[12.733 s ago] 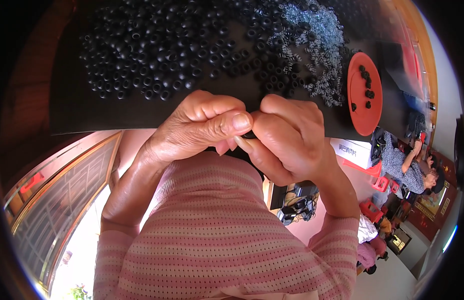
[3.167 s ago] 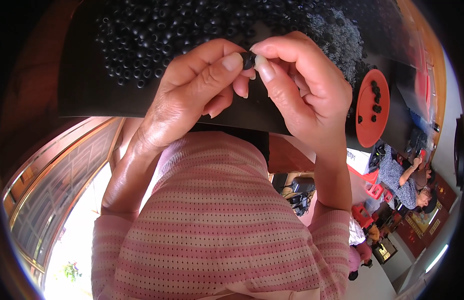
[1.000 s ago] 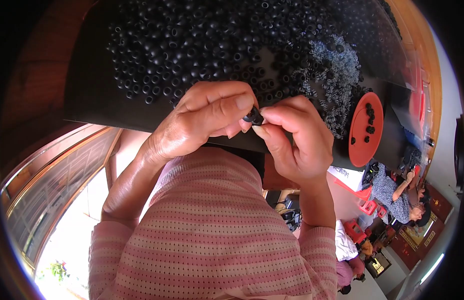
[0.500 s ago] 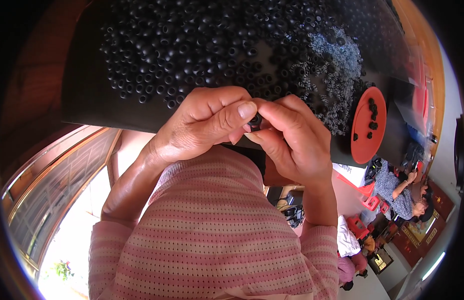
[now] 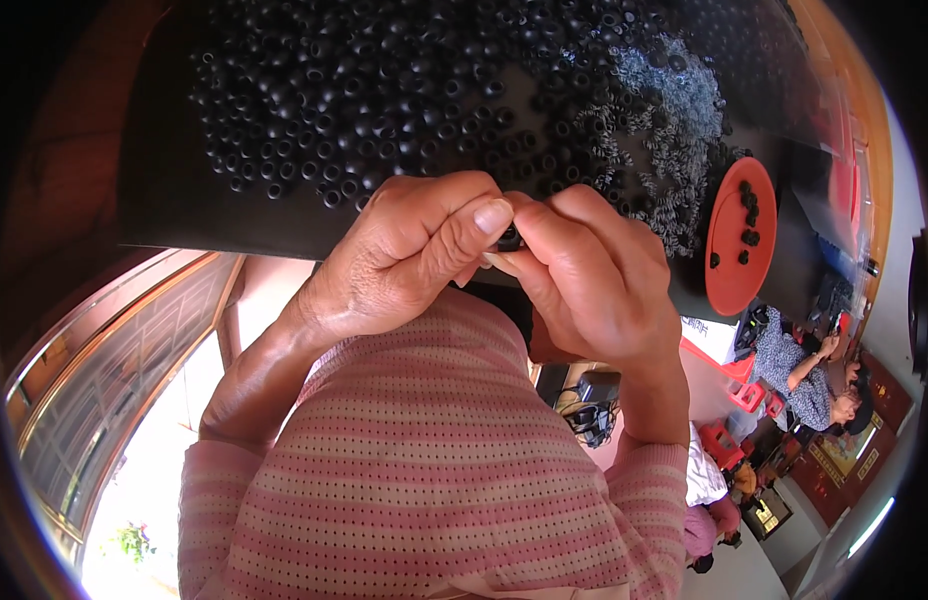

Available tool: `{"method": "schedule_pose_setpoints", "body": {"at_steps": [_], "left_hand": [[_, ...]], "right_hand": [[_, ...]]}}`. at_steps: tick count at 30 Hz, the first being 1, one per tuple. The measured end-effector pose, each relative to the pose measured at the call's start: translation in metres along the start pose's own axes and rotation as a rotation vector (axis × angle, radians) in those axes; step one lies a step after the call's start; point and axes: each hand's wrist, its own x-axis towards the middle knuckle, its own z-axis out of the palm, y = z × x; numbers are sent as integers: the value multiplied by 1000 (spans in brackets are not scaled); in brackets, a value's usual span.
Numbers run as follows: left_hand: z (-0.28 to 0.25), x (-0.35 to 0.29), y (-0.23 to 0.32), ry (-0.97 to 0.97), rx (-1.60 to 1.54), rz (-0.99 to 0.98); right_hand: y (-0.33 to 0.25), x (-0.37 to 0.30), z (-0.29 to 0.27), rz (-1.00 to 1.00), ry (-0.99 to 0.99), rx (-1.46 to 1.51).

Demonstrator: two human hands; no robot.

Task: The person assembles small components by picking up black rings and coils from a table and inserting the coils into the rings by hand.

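Observation:
Close in front of my body, both hands meet at a small round black plastic piece (image 5: 509, 239). My left hand (image 5: 409, 250) is closed, its thumb pressed against the top of the piece. From the other side, the thumb and index finger of my right hand (image 5: 599, 275) pinch it. Fingers cover most of the piece, so its full shape is hidden. Beyond my hands lies a wide spread of hollow round black pieces (image 5: 324, 100). To their right is a heap of small metal springs (image 5: 674, 85).
An orange-red oval plate (image 5: 729, 285) with several small black parts (image 5: 750, 238) sits right of the springs on the dark table (image 5: 174, 215). Clear plastic sheeting (image 5: 799, 90) rises at the table's right side. Another person (image 5: 799, 375) is farther off to the right.
My right hand's fingers have drawn in closer around the black piece, and its wrist has shifted slightly right. The left hand keeps nearly the same pose. The view has shifted slightly.

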Motion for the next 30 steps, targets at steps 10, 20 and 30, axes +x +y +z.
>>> {"method": "schedule_pose_setpoints", "body": {"at_steps": [10, 20, 30], "left_hand": [[-7, -3, 0, -122, -162, -82], [-11, -2, 7, -134, -292, -216], [-9, -4, 10, -49, -369, -241]], "right_hand": [[4, 3, 3, -125, 27, 42], [2, 12, 3, -158, 24, 83], [4, 16, -4, -133, -22, 45]]}}
